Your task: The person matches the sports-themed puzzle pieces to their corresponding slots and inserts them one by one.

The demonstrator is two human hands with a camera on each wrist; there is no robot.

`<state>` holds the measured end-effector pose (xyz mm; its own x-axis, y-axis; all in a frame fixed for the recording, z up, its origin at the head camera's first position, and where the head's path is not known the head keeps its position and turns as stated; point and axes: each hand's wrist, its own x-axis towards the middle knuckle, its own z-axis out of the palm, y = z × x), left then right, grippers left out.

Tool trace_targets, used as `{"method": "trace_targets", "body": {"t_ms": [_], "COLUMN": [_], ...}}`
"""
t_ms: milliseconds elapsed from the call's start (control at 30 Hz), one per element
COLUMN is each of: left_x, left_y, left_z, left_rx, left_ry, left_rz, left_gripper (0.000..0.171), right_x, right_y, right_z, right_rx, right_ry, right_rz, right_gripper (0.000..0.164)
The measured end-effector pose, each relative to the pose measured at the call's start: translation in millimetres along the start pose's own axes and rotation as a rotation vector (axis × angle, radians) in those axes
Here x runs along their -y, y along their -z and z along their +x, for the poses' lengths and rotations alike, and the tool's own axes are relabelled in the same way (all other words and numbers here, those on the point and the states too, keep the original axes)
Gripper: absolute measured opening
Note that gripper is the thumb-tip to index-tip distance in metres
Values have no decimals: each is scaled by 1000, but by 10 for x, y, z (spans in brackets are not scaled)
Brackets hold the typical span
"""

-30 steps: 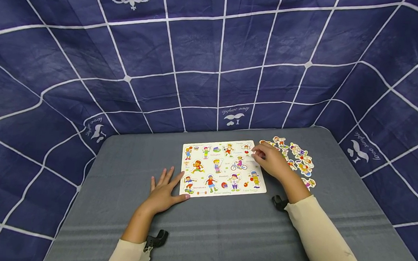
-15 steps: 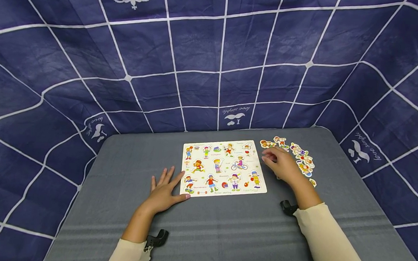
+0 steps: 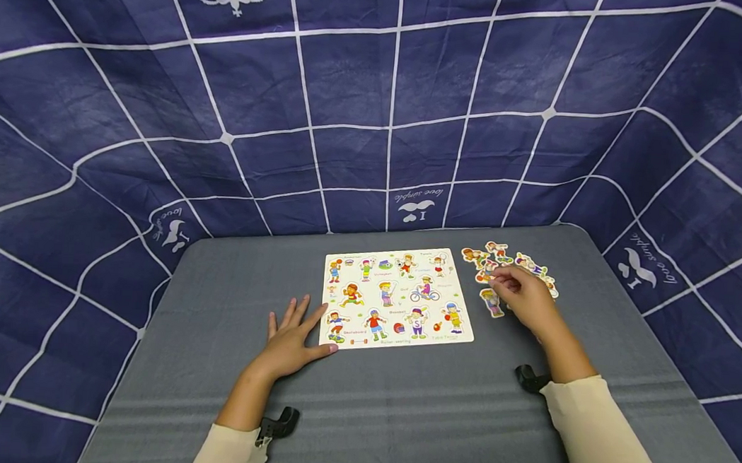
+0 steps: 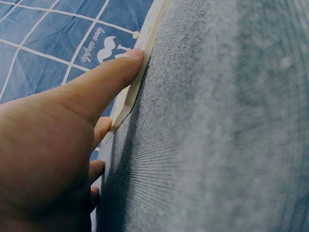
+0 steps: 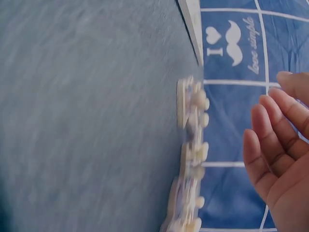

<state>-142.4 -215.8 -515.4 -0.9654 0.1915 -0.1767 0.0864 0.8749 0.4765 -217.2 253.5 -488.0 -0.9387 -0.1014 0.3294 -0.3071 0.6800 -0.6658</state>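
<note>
A white puzzle board (image 3: 397, 325) printed with cartoon children at sports lies on the grey table. At its near left corner my left hand (image 3: 290, 341) rests with fingers spread, the thumb on the edge. The left wrist view shows that thumb (image 4: 108, 79) lying against the board's wooden side. To the right of the board, my right hand (image 3: 523, 295) hovers over a loose group of figure-shaped puzzle pieces (image 3: 497, 251). Its fingers (image 5: 262, 123) are loosely bent with nothing between them, and it hides some pieces. One figure piece (image 3: 491, 302) lies just left of it.
Small knobs (image 5: 203, 151) stick up from the loose pieces in the right wrist view. A blue cloth with white grid lines (image 3: 350, 159) hangs behind the table and along both sides. A black strap mount (image 3: 531, 378) sits at the right wrist, another (image 3: 279, 423) at the left.
My right hand has moved right and a little nearer, from the board's far right corner to above the loose pieces, uncovering some pieces and covering others. The left hand stays in place.
</note>
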Motion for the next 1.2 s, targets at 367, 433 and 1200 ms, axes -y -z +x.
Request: {"method": "trace_targets", "body": {"t_ms": [367, 433, 1200], "left_x": [0, 3, 5], "left_y": [0, -2, -3], "left_z": [9, 9, 9], "left_rx": [11, 13, 16], "left_ry": [5, 6, 9], "left_rz": [0, 1, 5], "left_gripper": [95, 95, 96], "right_x": [-193, -202, -355], "right_y": [128, 159, 303], "right_z": [-126, -144, -113], "right_rx": [5, 6, 200], "right_ry": [-73, -75, -209], "right_rz": [45, 34, -159], "right_gripper": [20, 19, 19]}}
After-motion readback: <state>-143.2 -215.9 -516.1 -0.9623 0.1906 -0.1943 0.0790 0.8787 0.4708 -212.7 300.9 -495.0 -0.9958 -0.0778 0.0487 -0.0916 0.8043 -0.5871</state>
